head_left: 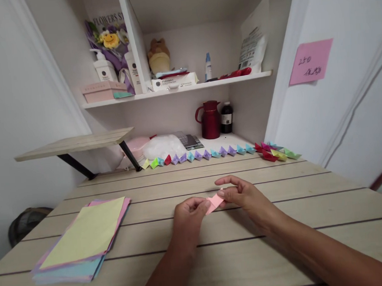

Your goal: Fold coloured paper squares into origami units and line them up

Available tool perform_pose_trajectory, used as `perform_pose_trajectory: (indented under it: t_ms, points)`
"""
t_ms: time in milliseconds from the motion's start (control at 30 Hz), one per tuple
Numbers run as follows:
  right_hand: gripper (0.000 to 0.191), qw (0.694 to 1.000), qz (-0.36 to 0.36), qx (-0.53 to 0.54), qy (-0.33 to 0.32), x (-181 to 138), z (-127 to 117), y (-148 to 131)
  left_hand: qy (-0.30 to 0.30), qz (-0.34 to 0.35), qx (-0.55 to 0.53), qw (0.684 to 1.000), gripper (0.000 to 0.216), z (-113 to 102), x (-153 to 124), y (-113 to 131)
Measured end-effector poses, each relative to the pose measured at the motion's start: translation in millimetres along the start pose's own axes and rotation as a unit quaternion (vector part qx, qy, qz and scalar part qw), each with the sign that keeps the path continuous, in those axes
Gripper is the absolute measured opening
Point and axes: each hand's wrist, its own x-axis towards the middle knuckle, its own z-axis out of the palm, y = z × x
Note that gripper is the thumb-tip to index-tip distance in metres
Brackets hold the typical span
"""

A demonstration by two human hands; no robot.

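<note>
Left hand point(187, 215) and right hand point(245, 196) each pinched 1 end of the folded pink paper point(214, 203), which sat between them, its long way slanting left to right.

1. From here I see a wooden riser point(75, 143) at the desk's point(346, 210) far left corner.
2. By the upper shelf's point(206, 85) left edge: a pink box point(104, 92), a pump bottle point(105, 71).
3. Beyond the desk's far edge, I get a red jug point(210, 124) beside a dark bottle point(226, 118).
</note>
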Motion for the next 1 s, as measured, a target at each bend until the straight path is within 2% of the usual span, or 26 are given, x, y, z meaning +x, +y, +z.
perform_pose_trajectory:
  t_ms: [100,267,433,533,667,867,1000]
  points:
    - [0.042,0.999,0.026,0.043,0.000,0,0,1,-0.021,0.001,-0.071,0.997,0.023,-4,1,-2]
    - [0.034,0.997,0.033,0.074,-0.007,-1,4,5,-0.015,-0.031,-0.223,0.974,0.023,-10,5,-2]
    - [0.044,0.999,0.016,0.048,-0.014,-3,10,0,-0.026,-0.053,-0.268,0.962,0.025,-11,4,0]
    - [0.046,0.998,-0.035,0.005,-0.045,-6,13,-3,-0.048,-0.035,-0.233,0.971,0.025,-8,2,0]
    - [0.041,0.991,-0.085,-0.039,-0.098,-6,15,-1,-0.082,0.005,-0.115,0.990,0.028,-2,-1,-3]
    - [0.035,0.987,-0.077,-0.135,-0.047,-2,8,3,-0.041,0.044,0.002,0.998,0.023,6,-2,-3]
    - [0.028,0.963,-0.101,-0.246,-0.041,-2,2,-1,-0.018,0.078,0.115,0.990,0.012,6,-2,-1]
